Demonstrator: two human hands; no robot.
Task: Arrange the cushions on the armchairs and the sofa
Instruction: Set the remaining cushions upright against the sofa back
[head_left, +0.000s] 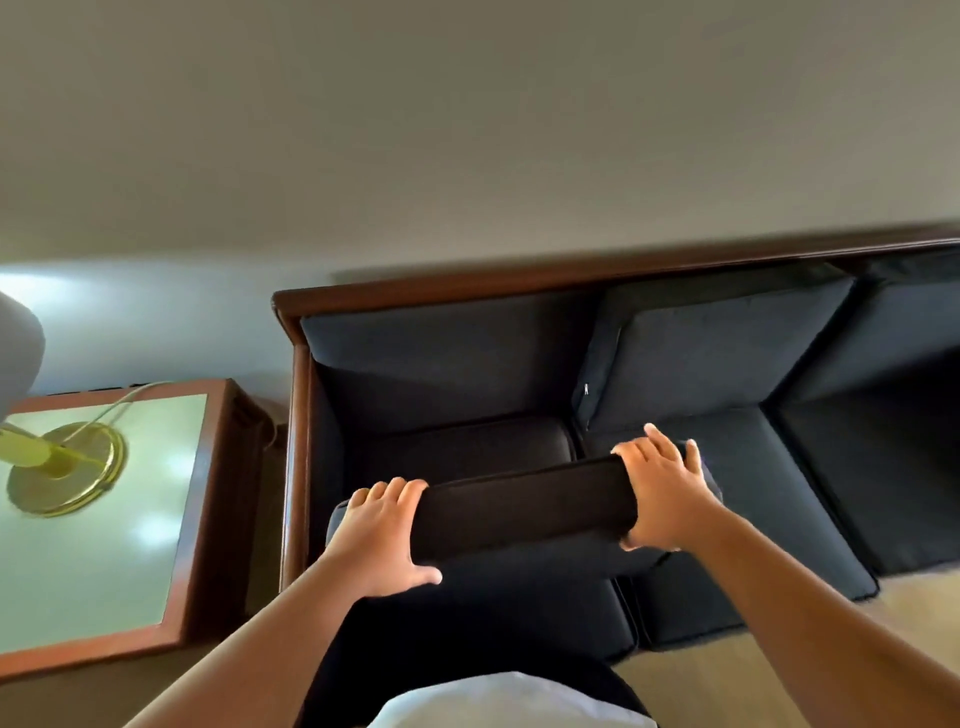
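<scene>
1. Wall (467, 130), plain and pale, backs a wood-framed dark fabric sofa (297, 441); a glass-topped wooden side table (93, 571) beside it bears a round brass lamp base (65, 470).
2. A thick black rectangular cushion (524, 506) hangs above the sofa's left seat, its ends clasped by the left hand (382, 538) and right hand (658, 493), fingers curled over.
</scene>
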